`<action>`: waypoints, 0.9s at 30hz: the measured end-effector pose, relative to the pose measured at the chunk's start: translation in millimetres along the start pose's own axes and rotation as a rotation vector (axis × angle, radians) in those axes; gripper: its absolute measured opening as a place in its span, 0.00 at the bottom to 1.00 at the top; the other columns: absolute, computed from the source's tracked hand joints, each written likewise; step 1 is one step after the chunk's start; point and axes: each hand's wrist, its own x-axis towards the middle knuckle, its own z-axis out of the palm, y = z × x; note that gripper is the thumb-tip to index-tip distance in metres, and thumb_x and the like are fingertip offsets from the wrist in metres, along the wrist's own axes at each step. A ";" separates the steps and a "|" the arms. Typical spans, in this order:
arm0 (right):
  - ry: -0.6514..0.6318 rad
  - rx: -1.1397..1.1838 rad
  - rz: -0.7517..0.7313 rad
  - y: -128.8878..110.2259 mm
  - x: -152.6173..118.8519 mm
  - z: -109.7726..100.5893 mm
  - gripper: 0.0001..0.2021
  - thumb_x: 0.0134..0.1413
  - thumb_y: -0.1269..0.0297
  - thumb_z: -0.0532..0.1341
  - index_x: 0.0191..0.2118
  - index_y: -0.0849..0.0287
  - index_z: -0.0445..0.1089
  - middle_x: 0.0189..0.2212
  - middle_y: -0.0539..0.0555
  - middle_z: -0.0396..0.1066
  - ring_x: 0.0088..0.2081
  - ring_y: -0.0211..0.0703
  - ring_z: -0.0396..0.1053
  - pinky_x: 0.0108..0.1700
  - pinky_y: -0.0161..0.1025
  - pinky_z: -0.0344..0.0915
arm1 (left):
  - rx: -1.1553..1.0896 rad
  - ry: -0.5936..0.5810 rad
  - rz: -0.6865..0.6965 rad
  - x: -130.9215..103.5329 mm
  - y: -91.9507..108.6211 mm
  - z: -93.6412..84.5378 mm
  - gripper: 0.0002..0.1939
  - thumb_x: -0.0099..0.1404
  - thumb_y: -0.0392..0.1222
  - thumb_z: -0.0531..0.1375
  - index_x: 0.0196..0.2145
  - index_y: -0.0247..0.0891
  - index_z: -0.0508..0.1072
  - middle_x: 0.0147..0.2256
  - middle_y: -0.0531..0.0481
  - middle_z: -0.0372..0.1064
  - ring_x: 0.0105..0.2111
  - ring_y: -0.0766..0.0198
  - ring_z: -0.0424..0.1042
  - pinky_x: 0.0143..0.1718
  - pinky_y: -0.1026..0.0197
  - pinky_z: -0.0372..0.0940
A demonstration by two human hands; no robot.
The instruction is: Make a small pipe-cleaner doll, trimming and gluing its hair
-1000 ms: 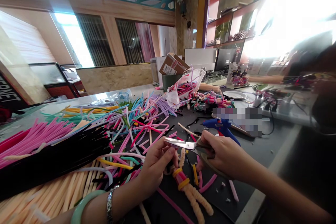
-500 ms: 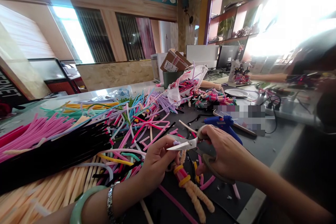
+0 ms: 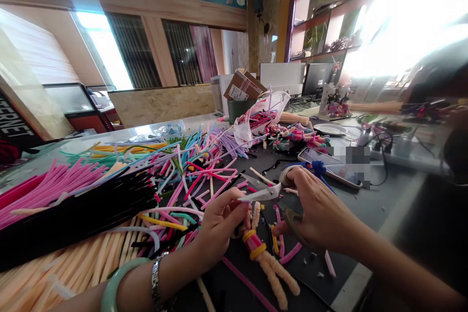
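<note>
Toward the upper centre of the frame, a dark green bin [image 3: 238, 109] holds a tilted brown cardboard box [image 3: 245, 87] with a white label. Just beside it, a crumpled, see-through white plastic bag [image 3: 243, 132] with red print holds pink and red fuzzy stems [image 3: 260, 116].

At lower centre, over the dark surface [image 3: 353, 212], is a small figure [image 3: 255, 244] of twisted fuzzy stems. Its body is pink and red between two yellow-orange bands; two peach legs spread toward the lower right, and a peach strand rises at the top.

The left hand [image 3: 222, 224] has its grip pinched closed at the figure's upper end, the fingers hiding part of it. The right hand [image 3: 317, 210] has its grip closed around the handles of scissors [image 3: 268, 193], whose blades are apart, one close to the left fingertips.

Bundles of black stems [image 3: 78, 219] and peach stems [image 3: 82, 270] fill the lower left. A blue glue gun [image 3: 319, 167] lies partly behind the right hand.
</note>
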 end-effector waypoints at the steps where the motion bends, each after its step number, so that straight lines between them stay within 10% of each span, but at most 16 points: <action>1: -0.003 0.037 0.040 0.1 0.4 -1.0 0.22 0.40 0.56 0.67 0.37 0.56 0.55 0.36 0.53 0.62 0.37 0.46 0.61 0.39 0.43 0.60 | 0.023 0.000 0.013 -0.5 0.6 -0.3 0.09 0.63 0.44 0.58 0.30 0.36 0.69 0.23 0.54 0.62 0.20 0.70 0.64 0.20 0.67 0.57; 9: -0.171 0.741 0.325 -4.8 -2.6 -8.2 0.19 0.49 0.47 0.61 0.30 0.56 0.55 0.24 0.45 0.54 0.25 0.35 0.51 0.25 0.34 0.52 | 0.015 -0.009 0.032 -2.0 0.6 0.0 0.09 0.66 0.41 0.54 0.27 0.37 0.65 0.21 0.54 0.63 0.19 0.69 0.64 0.17 0.68 0.56; 27: -0.349 0.210 0.224 -12.6 -6.3 -4.2 0.26 0.38 0.49 0.68 0.40 0.54 0.59 0.40 0.54 0.67 0.40 0.50 0.66 0.40 0.42 0.64 | 0.080 0.000 -0.067 -4.0 1.5 -3.8 0.11 0.61 0.42 0.55 0.23 0.36 0.65 0.20 0.51 0.65 0.20 0.68 0.63 0.19 0.67 0.55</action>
